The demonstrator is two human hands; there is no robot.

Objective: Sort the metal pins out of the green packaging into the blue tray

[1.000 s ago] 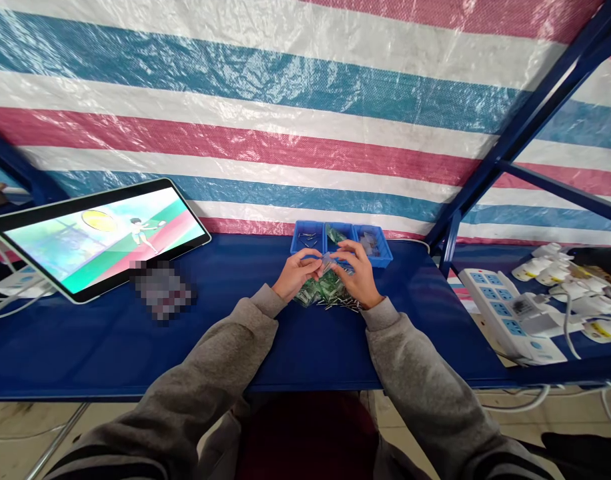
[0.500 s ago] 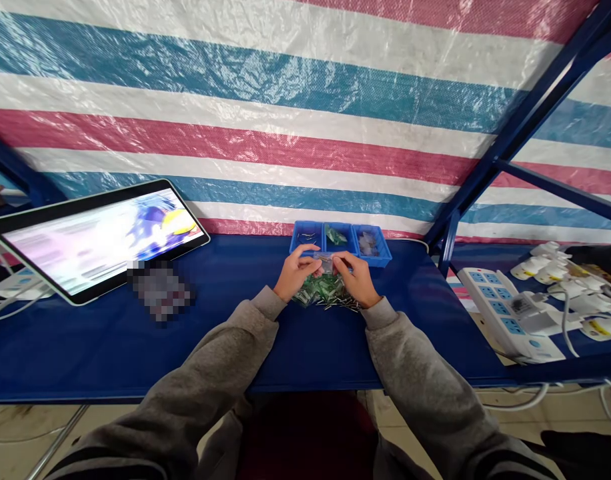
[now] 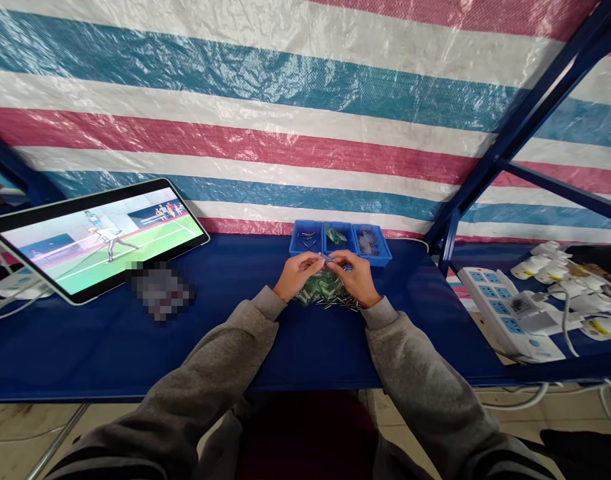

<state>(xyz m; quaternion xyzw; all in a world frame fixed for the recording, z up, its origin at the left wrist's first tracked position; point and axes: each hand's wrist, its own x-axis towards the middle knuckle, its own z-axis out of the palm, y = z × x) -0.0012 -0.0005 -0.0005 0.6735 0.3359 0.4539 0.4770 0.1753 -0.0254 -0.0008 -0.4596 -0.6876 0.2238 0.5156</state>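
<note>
Clear plastic piece [image 3: 327, 259] pinched between left hand [image 3: 297, 275] and right hand [image 3: 356, 275], fingertips closed on it. It's above the green packets and metal pins [image 3: 325, 289]; blue bins [image 3: 340, 243] just behind, on blue table [image 3: 225, 267].

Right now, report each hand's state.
Left hand: closed, pinching a small clear piece.
Right hand: closed, pinching the same piece.

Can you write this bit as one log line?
left hand: pinching clear plastic piece | right hand: pinching it too | beneath: pile of green and metal bits | behind: blue three-compartment tray | left side: tablet showing cartoon
</note>
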